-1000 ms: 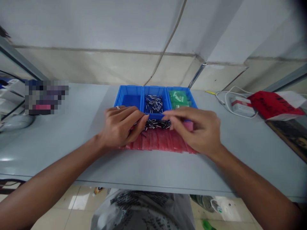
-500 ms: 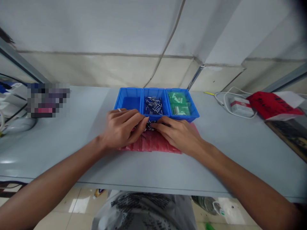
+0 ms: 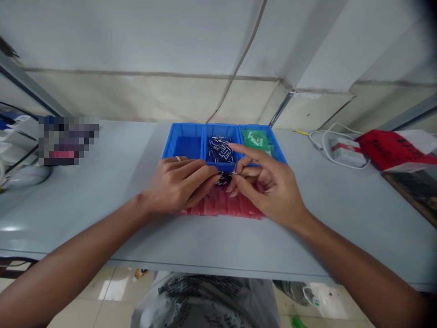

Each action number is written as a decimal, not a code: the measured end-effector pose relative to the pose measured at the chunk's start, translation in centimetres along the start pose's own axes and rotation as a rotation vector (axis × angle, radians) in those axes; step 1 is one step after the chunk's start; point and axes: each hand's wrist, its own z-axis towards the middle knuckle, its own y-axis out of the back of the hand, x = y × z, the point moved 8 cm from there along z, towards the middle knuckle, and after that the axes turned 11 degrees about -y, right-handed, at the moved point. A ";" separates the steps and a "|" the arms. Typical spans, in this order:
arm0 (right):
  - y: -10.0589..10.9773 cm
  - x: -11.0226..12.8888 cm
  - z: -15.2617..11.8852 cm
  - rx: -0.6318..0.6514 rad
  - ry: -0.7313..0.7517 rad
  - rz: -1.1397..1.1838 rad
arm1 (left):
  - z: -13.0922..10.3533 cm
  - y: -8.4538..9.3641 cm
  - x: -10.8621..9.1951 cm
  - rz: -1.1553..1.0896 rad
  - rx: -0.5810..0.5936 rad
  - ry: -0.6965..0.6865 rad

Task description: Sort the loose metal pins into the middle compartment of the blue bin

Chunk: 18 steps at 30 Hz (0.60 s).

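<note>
The right hand (image 3: pixel 269 182) pinches what looks like 1 small metal pin (image 3: pixel 235 169), roughly upright at its fingertips, index finger extended. Loose pins (image 3: pixel 223 178) lie just left of these fingers, between the 2 hands, about equally near. The left hand's (image 3: pixel 182 184) fingers curl downward; whether they hold anything, I cannot tell.

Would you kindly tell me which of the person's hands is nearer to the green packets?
Right: the right hand is just in front of the green packets, partly hiding them. The left hand is farther off, in front of the left blue bin.
</note>
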 end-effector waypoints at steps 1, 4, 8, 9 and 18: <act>-0.2 -0.1 0.0 0.025 -0.036 0.079 | -0.1 -0.3 -0.2 -0.019 0.016 -0.021; -0.1 -0.1 -0.1 0.009 -0.078 0.175 | -0.2 -0.6 -0.6 -0.031 0.020 -0.076; -0.1 -0.4 0.1 -0.023 -0.119 0.248 | -0.1 -0.2 -0.6 0.010 -0.020 -0.091; -0.2 -0.5 0.2 -0.018 -0.125 0.261 | -0.1 -0.1 -0.6 0.009 -0.028 -0.091; 0.2 -0.2 0.1 -0.061 -0.099 0.261 | 0.1 0.2 -0.5 0.004 -0.052 -0.080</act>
